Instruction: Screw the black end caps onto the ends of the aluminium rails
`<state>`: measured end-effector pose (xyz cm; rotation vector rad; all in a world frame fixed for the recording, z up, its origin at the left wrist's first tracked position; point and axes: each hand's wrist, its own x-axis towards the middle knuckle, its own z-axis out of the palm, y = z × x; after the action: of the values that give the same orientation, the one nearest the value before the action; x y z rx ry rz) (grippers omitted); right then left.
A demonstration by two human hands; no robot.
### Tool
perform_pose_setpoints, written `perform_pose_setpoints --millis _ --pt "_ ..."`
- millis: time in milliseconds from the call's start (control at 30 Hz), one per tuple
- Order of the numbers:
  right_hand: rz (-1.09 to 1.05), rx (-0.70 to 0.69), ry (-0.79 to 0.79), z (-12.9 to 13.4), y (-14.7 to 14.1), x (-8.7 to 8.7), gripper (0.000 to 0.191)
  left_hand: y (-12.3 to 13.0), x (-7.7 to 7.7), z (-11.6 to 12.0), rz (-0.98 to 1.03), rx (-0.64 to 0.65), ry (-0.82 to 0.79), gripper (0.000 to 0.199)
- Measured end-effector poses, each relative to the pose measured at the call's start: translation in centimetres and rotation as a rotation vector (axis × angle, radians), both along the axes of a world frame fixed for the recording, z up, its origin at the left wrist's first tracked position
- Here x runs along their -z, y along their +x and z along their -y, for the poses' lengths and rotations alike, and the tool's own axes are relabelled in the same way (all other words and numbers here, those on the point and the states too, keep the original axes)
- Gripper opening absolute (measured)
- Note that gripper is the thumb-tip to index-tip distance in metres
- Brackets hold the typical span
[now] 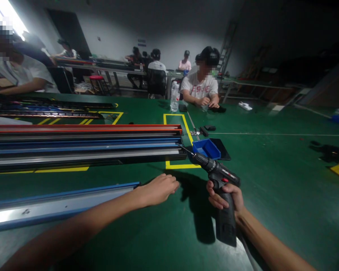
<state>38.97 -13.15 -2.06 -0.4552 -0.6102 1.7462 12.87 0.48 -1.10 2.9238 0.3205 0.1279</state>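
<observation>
My right hand (224, 197) grips a black cordless drill (219, 177) by its handle, with the bit pointing up and left toward the end of a stack of long rails (84, 145). My left hand (158, 189) rests knuckles-up on the green table, fingers curled, at the right end of a blue-edged metal rail (59, 203) lying near me. Whether its fingers touch that rail I cannot tell. The drill's bit tip sits close to the stack's right end.
A blue parts bin (206, 148) lies beside a black tablet (222, 148) just past the drill. Yellow tape (183, 165) marks the table. A water bottle (174, 97) stands farther back. A person in a white shirt (200, 88) sits opposite; others work behind.
</observation>
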Motion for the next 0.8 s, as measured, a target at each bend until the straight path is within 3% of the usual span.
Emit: perform_pose_setpoints --millis 167,300,467,600,700,800 --pt "0.002 -0.067 -0.001 0.3 -0.4 0.8 0.036 -1.7 -1.3 1.3 0.010 -0.036 0.015 0.029" --pt "0.021 -0.135 -0.019 0.7 -0.7 1.4 0.038 -4.7 -2.4 3.6 0.093 -0.067 -0.028 0.046" --pt "0.032 -0.248 -0.062 1.0 -1.4 1.9 0.037 -9.5 -1.5 5.6 0.379 -0.098 -0.172 0.030" --pt "0.036 -0.359 -0.112 0.8 -2.6 2.1 0.038 -11.9 -0.5 6.1 0.558 -0.382 -0.575 0.023" --pt "0.016 -0.459 -0.145 0.7 -3.9 2.2 0.039 -12.3 -0.1 6.1 0.728 -0.623 -0.929 0.019" --pt "-0.017 -0.521 -0.165 0.5 -5.4 2.1 0.043 -11.8 0.0 6.0 0.945 -0.698 -1.235 0.023"
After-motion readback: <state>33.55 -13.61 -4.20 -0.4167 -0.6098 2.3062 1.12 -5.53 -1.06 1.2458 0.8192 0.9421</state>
